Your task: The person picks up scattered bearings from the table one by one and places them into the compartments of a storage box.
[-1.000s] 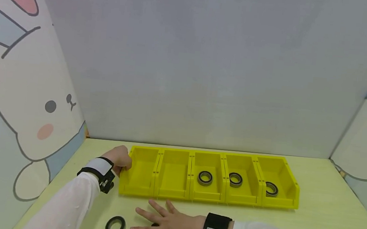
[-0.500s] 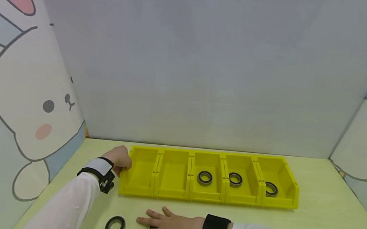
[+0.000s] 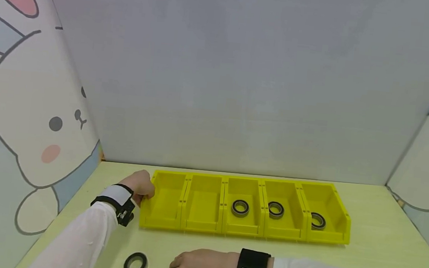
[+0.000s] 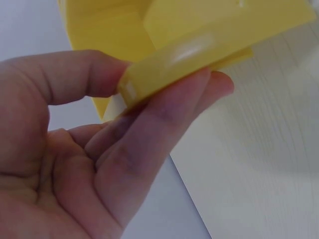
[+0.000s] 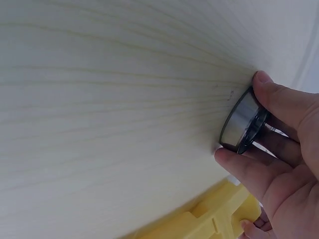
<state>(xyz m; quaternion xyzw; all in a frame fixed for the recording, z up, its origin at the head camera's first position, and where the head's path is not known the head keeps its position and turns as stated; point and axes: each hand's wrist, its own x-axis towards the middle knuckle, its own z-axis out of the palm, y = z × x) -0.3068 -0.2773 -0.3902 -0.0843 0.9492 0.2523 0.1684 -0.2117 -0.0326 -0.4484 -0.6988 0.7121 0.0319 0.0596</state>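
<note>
My left hand (image 3: 139, 185) pinches the left side wall of the leftmost yellow bin (image 3: 166, 196); in the left wrist view the thumb and fingers (image 4: 164, 104) lie on either side of that wall (image 4: 174, 62). Near the front edge of the view, my right hand (image 3: 201, 267) grips a bearing, mostly covered in the head view. In the right wrist view the thumb and fingers hold this bearing (image 5: 244, 122) by its rim, at the table surface. A second bearing (image 3: 135, 265), a black ring with a metal rim, lies flat on the table to the left.
Several yellow bins stand joined in a row. Single bearings lie in the middle bin (image 3: 240, 208), the one right of it (image 3: 275, 210) and the rightmost (image 3: 318, 221). A grey back wall (image 3: 242, 89) and printed side walls (image 3: 24, 133) enclose the table (image 3: 377, 253).
My right hand has gone from spread fingers over the bearing to curled fingers gripping it. The left hand has stayed on the bin wall.
</note>
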